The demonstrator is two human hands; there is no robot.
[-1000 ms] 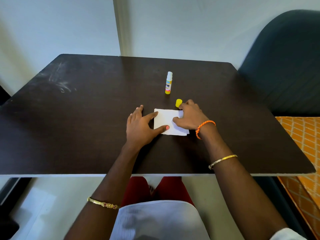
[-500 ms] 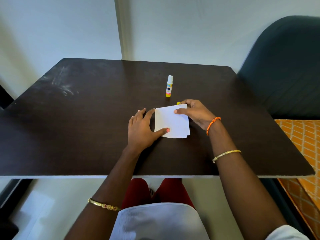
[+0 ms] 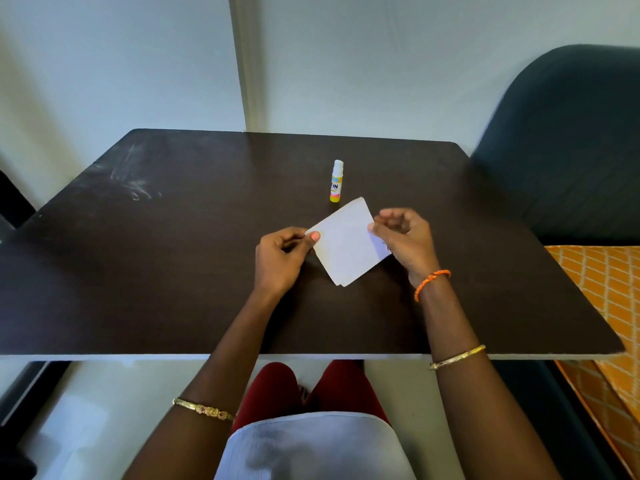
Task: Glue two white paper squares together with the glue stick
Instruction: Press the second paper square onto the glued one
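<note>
Half a second ago the white paper squares (image 3: 346, 242) lay flat under my fingers; now I have lifted them off the surface (image 3: 173, 271) and turned them so they sit like a diamond at the centre of the frame. Nearest me, at the bottom, are my lap and forearms, a gold bangle (image 3: 204, 409) on my left arm and another on my right. Above them, my left hand (image 3: 280, 259) pinches the left corner of the squares between thumb and curled fingers, and my right hand (image 3: 403, 239), with an orange thread bracelet (image 3: 431, 282) at the wrist, grips the right edge with its fingers curled. The sheets lie one on the other, a thin offset edge showing at the bottom corner. Just beyond the top corner of the paper, the glue stick (image 3: 336, 181) stands upright and uncapped on the dark surface. Farther back is a pale wall, and a dark chair (image 3: 571, 150) fills the upper right.
</note>
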